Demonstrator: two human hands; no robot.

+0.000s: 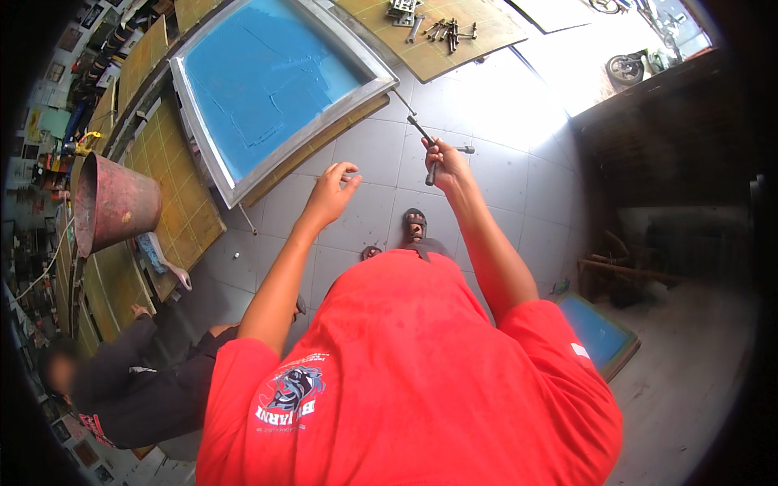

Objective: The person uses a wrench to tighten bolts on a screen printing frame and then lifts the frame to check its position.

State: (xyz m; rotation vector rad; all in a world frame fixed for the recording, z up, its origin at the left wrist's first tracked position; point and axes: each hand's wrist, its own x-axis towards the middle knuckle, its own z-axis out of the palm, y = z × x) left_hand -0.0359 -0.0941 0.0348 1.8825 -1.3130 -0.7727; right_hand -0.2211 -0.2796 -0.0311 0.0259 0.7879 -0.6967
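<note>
My right hand (447, 164) is closed around a dark three-armed socket wrench (433, 173), held over the tiled floor. Its arms stick out above, below and to the right of the fingers. My left hand (328, 194) is raised with loosely curled fingers and nothing visible in it. Just beyond it, apart from the fingers, lies a screen-printing frame (212, 159) with a pale metal rim and blue mesh. The frame rests on a yellowish board, its near corner pointing toward me.
A spanner (416, 29) and several dark bolts or tools (450, 34) lie on a far board (486, 24). At left stand a reddish bucket (121, 202) and a white-handled brush (173, 266). Another person in dark clothes (154, 381) is at lower left. A blue screen (596, 328) leans at right.
</note>
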